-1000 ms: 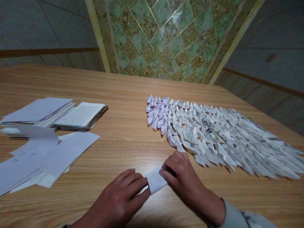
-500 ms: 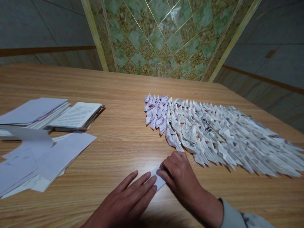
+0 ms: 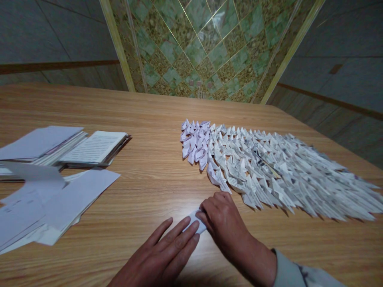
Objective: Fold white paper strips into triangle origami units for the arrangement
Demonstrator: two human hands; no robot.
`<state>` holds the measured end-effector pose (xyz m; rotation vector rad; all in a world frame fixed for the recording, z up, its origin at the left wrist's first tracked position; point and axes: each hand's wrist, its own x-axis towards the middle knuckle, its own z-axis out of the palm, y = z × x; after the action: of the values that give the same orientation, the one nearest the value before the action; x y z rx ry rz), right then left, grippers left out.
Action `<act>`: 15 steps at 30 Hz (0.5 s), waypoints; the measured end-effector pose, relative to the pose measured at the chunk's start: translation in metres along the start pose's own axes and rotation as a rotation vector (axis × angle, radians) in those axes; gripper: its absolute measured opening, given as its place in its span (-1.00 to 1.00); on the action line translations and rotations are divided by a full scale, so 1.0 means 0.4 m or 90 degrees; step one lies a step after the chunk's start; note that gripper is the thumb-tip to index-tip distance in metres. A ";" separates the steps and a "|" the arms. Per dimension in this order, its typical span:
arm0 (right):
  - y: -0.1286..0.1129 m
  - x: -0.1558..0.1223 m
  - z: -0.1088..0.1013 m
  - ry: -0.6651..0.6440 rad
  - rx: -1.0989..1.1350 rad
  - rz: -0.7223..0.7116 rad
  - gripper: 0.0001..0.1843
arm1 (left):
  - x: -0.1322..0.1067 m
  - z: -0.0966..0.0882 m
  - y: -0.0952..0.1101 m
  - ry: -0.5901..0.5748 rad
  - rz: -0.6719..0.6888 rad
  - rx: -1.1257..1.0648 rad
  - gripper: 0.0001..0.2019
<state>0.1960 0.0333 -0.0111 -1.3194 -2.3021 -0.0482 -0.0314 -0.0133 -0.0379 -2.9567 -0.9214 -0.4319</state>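
A small folded piece of white paper (image 3: 200,225) lies on the wooden table (image 3: 143,199) near its front. My left hand (image 3: 167,251) rests flat on the paper's left part, fingers stretched out and a little apart. At the paper's right end, my right hand (image 3: 226,221) has its fingers curled in a pinch on the edge. Both hands cover much of the paper, so its full shape is hidden. Just beyond my right hand stand rows of folded paper boats, pale lilac ones (image 3: 194,143) at the left and printed ones (image 3: 269,167) to the right.
Loose white sheets (image 3: 80,199) lie overlapped at the left. Behind them are a stack of papers (image 3: 42,139) and a stack of printed pages (image 3: 95,147). A tiled wall panel (image 3: 203,48) rises past the table's far edge.
The fingers of both hands have shifted only slightly on the folded paper. The whole view has moved a little; the boats and stacks stay in place on the table.
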 end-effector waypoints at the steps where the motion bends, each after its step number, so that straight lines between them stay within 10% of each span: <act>1: 0.000 0.001 0.001 0.001 -0.006 -0.001 -0.72 | 0.000 -0.002 0.000 -0.009 0.000 -0.002 -0.23; 15: -0.006 0.012 0.007 0.000 -0.073 -0.026 -0.75 | -0.029 0.072 -0.026 -0.048 0.006 -0.027 0.15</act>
<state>0.1910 0.0367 -0.0108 -1.3283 -2.3562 -0.1974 -0.0390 -0.0086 -0.0693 -3.0342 -0.9170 -0.3455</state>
